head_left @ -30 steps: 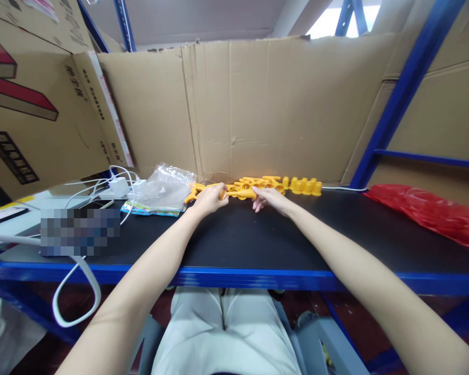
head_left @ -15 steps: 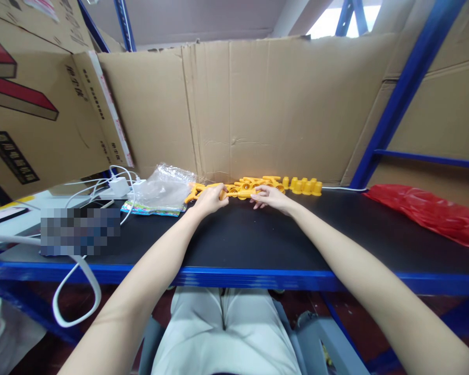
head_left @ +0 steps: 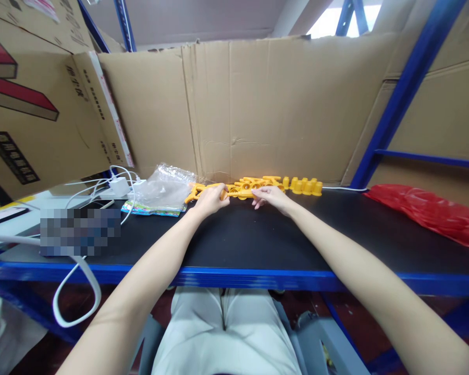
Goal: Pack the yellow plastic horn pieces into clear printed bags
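Against the cardboard wall, at the back of the dark surface point(head_left: 234, 239), my left hand point(head_left: 209, 200) is gripping the yellow plastic pieces point(head_left: 244, 187), while my right hand point(head_left: 271, 197), fingers loosely curled, is sliding slightly nearer, touching them.

A crumpled clear plastic bag point(head_left: 163, 188) lies on the black desk point(head_left: 238, 239) near a white charger point(head_left: 118, 186); a red bag point(head_left: 426, 212) sits far right, cardboard point(head_left: 266, 104) behind.

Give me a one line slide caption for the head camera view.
Left hand and right hand touch a row of yellow plastic parts at the back of a black shelf.
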The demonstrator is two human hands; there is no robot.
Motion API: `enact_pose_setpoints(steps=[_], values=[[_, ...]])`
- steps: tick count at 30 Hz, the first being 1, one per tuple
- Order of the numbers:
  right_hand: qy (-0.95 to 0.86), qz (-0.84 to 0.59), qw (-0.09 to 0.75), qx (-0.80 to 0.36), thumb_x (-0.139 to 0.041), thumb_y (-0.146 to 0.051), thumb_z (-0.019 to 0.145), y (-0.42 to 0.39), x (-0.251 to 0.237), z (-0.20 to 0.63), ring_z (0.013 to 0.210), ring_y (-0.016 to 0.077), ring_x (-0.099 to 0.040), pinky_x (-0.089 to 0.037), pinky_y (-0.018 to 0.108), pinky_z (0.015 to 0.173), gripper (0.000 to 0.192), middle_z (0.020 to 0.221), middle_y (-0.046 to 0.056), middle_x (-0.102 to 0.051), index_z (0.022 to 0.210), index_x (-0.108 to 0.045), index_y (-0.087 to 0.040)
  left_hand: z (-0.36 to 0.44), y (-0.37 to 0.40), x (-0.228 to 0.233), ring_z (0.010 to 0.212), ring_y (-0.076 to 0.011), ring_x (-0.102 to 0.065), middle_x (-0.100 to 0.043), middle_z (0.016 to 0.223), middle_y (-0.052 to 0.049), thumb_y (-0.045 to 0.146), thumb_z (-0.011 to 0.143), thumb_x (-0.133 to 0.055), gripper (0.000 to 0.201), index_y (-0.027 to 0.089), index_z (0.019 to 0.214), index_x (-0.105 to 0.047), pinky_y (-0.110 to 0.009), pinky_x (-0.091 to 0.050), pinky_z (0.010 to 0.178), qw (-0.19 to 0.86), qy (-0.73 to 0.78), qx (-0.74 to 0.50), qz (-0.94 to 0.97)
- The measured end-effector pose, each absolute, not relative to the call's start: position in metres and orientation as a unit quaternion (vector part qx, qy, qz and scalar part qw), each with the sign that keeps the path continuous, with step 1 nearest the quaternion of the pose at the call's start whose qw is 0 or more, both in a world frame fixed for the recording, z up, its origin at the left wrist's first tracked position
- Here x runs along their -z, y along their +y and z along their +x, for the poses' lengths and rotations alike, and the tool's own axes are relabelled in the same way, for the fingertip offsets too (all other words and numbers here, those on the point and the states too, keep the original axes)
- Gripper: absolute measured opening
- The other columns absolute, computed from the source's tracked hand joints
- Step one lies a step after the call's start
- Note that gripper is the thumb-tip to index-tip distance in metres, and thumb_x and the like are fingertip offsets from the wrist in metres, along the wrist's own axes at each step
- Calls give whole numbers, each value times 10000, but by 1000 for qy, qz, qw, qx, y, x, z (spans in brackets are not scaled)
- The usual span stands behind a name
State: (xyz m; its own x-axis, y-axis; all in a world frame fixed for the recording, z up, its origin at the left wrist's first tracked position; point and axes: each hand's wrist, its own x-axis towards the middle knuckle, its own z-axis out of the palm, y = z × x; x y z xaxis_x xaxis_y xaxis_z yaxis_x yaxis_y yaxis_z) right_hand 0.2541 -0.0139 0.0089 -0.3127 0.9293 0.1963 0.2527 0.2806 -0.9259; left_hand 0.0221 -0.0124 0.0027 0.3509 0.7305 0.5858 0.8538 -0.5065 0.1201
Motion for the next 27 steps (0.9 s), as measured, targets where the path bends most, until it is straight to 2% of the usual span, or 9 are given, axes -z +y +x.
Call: enact_pose_setpoints(steps=[7,11,15,18,22,27], values=[[-662,-427,410,-460,-625,-453,770,-11,-6,253,562,120,-621,-487,242,557,310,754,83,-685,771,-600,-144,22,-10,-1,678,-157,-591,-639,760,-15,292,765,-541,249,202,995,-570,-238,-399,624,93,-482,298,-818],[-602,-395,447,-531,-606,-324,814,-11,-8,250,539,97,-602,-496,234,557,172,764,55,-677,824,-577,-154,21,-11,-2,684,-156,-593,-631,752,-7,354,819,-502,371,208,1159,-490,-246,-416,646,62,-470,306,-826],[-556,-382,502,-541,-581,-266,832,-16,-22,253,525,95,-598,-507,236,572,108,713,31,-657,836,-549,-163,20,-13,-4,725,-164,-603,-634,781,-18,396,878,-408,451,208,1287,-382,-264,-433,676,46,-474,329,-816],[-531,-386,560,-506,-599,-287,816,-14,-34,258,555,108,-618,-504,228,556,137,720,26,-655,838,-513,-183,16,-10,-4,750,-172,-611,-650,811,-28,338,870,-420,400,201,1245,-430,-276,-440,699,43,-501,334,-797],[-522,-408,626,-412,-663,-323,745,1,-43,261,613,133,-639,-501,244,560,268,774,18,-655,884,-466,-206,8,-3,0,752,-176,-619,-665,801,-35,289,841,-443,300,196,1110,-538,-272,-440,691,42,-532,326,-780],[-627,-452,603,-196,-680,-311,693,24,-42,246,730,169,-632,-491,312,670,364,890,45,-655,963,-464,-197,4,4,2,756,-185,-621,-673,781,-50,247,813,-444,229,190,967,-604,-272,-436,686,66,-570,314,-756]])
